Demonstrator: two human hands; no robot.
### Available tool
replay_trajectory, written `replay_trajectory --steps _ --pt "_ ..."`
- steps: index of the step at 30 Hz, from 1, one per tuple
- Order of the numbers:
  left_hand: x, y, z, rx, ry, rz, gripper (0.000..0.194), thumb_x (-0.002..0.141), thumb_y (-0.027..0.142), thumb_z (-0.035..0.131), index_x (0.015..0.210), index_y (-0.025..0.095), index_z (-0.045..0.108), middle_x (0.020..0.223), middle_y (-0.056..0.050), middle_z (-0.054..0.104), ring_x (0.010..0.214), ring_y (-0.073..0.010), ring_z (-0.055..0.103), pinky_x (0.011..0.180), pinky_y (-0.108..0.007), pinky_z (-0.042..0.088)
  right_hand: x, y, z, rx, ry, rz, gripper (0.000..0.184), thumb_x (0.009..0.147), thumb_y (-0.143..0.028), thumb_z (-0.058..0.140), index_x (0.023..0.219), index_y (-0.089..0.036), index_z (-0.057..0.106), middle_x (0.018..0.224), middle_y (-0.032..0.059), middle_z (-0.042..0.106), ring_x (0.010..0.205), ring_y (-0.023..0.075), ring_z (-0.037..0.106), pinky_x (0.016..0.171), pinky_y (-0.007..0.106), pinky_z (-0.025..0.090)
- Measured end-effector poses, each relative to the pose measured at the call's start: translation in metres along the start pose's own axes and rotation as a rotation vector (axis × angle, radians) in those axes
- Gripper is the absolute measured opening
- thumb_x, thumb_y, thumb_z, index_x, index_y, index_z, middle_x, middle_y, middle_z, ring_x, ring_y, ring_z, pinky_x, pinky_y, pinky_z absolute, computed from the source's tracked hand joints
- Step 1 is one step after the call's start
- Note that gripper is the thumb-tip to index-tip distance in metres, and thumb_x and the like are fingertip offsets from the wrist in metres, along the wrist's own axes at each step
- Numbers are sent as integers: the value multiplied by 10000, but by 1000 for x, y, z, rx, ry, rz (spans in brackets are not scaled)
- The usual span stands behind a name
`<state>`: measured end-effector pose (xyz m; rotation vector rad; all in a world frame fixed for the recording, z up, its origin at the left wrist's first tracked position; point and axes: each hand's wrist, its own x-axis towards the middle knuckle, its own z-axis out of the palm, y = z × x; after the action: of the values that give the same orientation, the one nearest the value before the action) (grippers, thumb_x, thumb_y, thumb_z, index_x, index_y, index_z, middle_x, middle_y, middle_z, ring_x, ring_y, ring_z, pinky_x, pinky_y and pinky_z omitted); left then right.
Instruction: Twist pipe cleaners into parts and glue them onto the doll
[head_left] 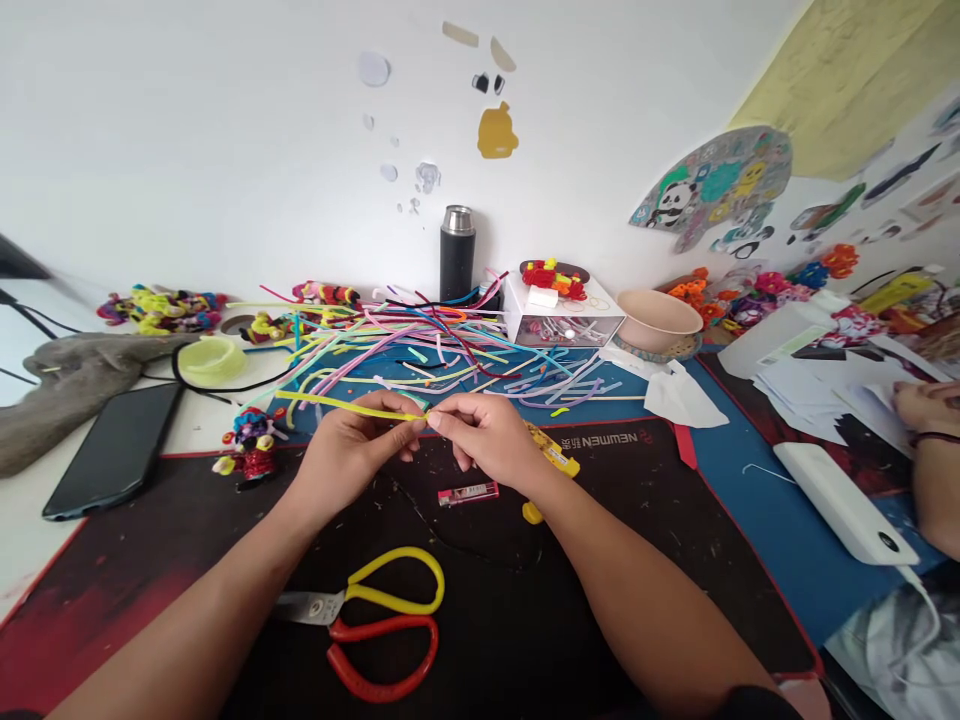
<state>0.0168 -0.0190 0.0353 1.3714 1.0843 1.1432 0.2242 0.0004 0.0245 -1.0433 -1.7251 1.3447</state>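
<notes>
A yellow pipe cleaner (322, 401) runs sideways above the black mat, its free end pointing left. My left hand (364, 440) is closed around it, thumb and fingers pinching near its right end. Fingertips of my right hand (487, 430) meet the left ones there and pinch the same end; the exact tip is hidden between them. Below the hands lie a small red-and-pink packet (469, 494) and scissors (390, 620) with one yellow and one red handle. Behind my right wrist sits a yellow packet (553, 452), partly covered.
Behind the hands spreads a pile of colourful pipe cleaners (405, 345). A black thermos (457, 255), a clear-fronted box (566, 325) and a beige bowl (660, 322) stand along the wall. At left are a phone (116, 450) and a small pipe-cleaner figure (253, 450). Another person's arm (937, 470) rests at right near a white power bank (844, 505).
</notes>
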Motion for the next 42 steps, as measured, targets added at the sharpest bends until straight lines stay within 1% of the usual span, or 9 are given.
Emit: replay_trajectory --steps 4,8,13,19,23,30,35,39,42 --pt "5 -5 -15 -88 -121 -59 366 775 498 988 855 172 841 757 -40 756 625 -153 691 579 -242 584 0 0 -1 39 -45 35 252 1030 -405 696 965 -177 784 507 -70 580 430 94 527 506 224 373" --pt "10 -6 -28 -119 -237 -155 343 714 455 1029 820 182 851 679 -44 749 610 -160 701 556 -221 576 -1 -6 -2 70 -145 104 205 1013 -369 716 954 -186 790 519 -62 599 451 102 542 505 224 395" --pt "9 0 -33 -127 -326 -317 355 632 431 1066 770 185 851 638 -39 735 561 -146 682 513 -201 557 -2 -11 -5 73 -231 178 197 984 -369 751 947 -182 805 543 -63 600 458 94 537 477 215 384" --pt "8 2 -26 -228 -296 -416 410 549 434 1100 727 174 837 615 -29 718 524 -125 663 475 -172 521 -1 -5 -7 107 -227 136 253 961 -432 773 962 -179 792 545 -62 614 451 96 543 475 215 409" --pt "8 1 -24 -296 -246 -417 429 572 460 1099 760 172 843 620 -28 721 518 -109 648 476 -159 519 1 -2 -8 167 -207 103 278 969 -464 769 948 -186 768 538 -69 609 449 91 546 491 212 428" --pt "7 0 -24 -351 -250 -425 444 595 453 1098 802 161 836 652 -31 732 542 -111 669 493 -155 540 3 -3 -7 220 -194 90 364 946 -545 798 952 -186 740 573 -69 619 458 90 574 452 201 409" --pt "7 -3 -23 -351 -251 -428 449 603 446 1096 812 150 831 672 -34 734 562 -120 687 503 -158 551 3 0 -5 243 -172 93 328 946 -509 797 956 -189 724 603 -70 627 461 89 589 439 196 405" --pt "7 -7 -23 -370 -231 -439 453 584 432 1104 814 152 832 697 -37 747 581 -127 705 506 -155 550 3 2 -6 215 -194 80 292 966 -473 771 960 -182 743 607 -64 624 470 88 588 450 197 405" --pt "6 -8 -26 -381 -286 -464 433 590 421 1102 786 153 824 670 -38 743 552 -123 697 501 -156 551 2 2 -7 199 -231 78 294 953 -470 792 973 -177 768 615 -63 621 472 82 565 473 204 421"
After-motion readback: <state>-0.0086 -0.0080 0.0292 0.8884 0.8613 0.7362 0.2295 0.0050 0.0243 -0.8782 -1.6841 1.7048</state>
